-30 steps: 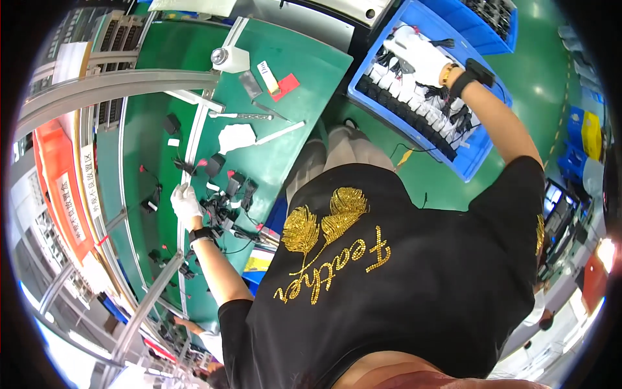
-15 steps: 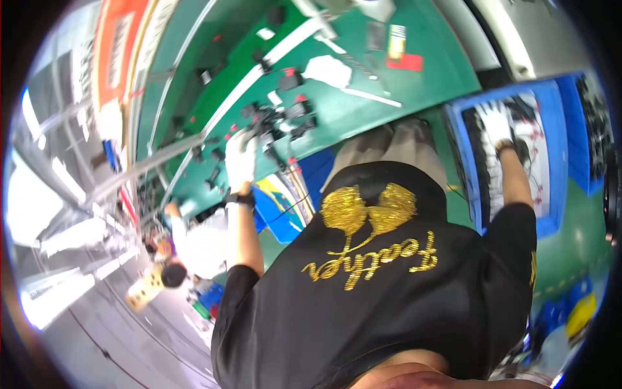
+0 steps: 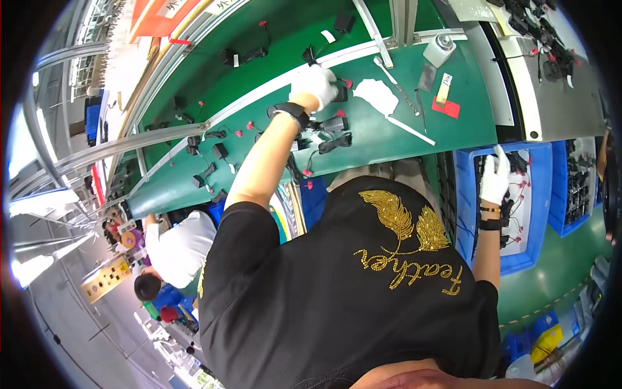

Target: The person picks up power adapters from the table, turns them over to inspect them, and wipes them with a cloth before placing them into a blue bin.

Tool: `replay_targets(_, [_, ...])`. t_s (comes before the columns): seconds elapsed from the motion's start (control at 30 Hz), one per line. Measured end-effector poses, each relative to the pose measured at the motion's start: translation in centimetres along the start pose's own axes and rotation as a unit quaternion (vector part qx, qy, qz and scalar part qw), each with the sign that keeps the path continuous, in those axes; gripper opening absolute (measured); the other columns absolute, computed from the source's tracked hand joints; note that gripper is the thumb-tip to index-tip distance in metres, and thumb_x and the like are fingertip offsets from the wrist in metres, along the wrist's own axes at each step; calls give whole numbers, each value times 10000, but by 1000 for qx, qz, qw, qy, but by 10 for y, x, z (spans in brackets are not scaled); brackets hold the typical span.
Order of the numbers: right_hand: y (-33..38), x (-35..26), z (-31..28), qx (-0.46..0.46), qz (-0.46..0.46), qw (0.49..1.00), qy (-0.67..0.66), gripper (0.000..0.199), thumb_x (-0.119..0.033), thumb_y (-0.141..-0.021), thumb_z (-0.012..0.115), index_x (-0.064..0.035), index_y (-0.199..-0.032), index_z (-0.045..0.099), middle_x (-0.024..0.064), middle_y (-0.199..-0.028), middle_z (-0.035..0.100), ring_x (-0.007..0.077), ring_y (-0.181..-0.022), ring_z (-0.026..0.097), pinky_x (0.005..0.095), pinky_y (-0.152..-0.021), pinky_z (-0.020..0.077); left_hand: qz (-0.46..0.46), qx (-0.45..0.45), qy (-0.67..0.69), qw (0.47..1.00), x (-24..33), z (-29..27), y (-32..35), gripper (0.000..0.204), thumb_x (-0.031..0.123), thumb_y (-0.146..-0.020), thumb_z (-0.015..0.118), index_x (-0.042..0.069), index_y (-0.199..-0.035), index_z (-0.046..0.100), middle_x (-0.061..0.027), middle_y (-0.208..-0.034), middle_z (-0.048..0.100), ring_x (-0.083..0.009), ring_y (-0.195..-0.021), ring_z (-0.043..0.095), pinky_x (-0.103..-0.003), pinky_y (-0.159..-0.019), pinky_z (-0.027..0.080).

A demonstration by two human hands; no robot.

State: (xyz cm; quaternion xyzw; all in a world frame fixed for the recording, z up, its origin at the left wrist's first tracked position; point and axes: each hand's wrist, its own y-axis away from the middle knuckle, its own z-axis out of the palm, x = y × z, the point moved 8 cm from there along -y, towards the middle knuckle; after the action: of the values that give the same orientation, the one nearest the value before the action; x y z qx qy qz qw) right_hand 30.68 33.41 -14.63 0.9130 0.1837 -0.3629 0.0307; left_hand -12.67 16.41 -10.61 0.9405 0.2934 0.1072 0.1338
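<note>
left hand: by loose black adapters, grip unclear; right hand: well apart, spread over blue bin; corded pieces: some binned, others left on green bench

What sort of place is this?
Likely an electronics assembly workshop: black adapter-like units and cables on a green workbench, a blue bin of more cables, a co-worker further along.

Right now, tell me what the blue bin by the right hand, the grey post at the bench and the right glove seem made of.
Blue bin: probably moulded plastic, slightly glossy; even colour, smooth walls.
Grey post: likely aluminium, dull satin; straight, grooved length.
Right glove: perhaps thin knit fabric, matte white; fits snugly, though any weave is too small to see.
</note>
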Motion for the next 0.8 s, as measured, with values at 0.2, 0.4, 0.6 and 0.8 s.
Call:
replay_targets(0.2, [-15, -159, 56, -89, -96, 980, -149, 377, -58, -862, 565, -37, -1234, 508, 70, -1078, 620, 111, -867, 583, 240, -770, 470, 59, -29, 61, 996, -13, 40, 13, 500, 311, -685, 720, 113, -1116, 563, -151, -1062, 535, -334, -1019, 524, -389, -875, 435])
replay_targets(0.4, [-83, -254, 177, -159, -185, 968, -54, 441, -210, -843, 584, -44, -1240, 488, 154, -1053, 614, 257, -869, 620, 323, -760, 491, 76, 28, 604, 793, -65, -10, 40, 608, 272, -784, 666, 2, -1271, 423, -107, -1010, 566, -175, -919, 554, -302, -804, 457])
replay_targets(0.6, [-160, -310, 288, -179, -124, 961, 170, 546, -437, -802, 581, -69, -1175, 427, 223, -1039, 600, 384, -944, 595, 463, -801, 485, 80, 54, 958, 269, -89, -53, 110, 536, 352, -902, 524, 57, -1315, 352, -172, -1048, 520, -270, -866, 543, -408, -753, 487])
replay_targets(0.8, [-165, -330, 335, -168, -80, 946, 264, 490, -335, -780, 636, -139, -1200, 475, 186, -1032, 614, 326, -954, 618, 435, -783, 514, 89, 51, 990, 98, -97, -66, 147, 583, 517, -922, 364, 66, -1288, 404, -151, -1053, 527, -273, -859, 532, -349, -654, 448])
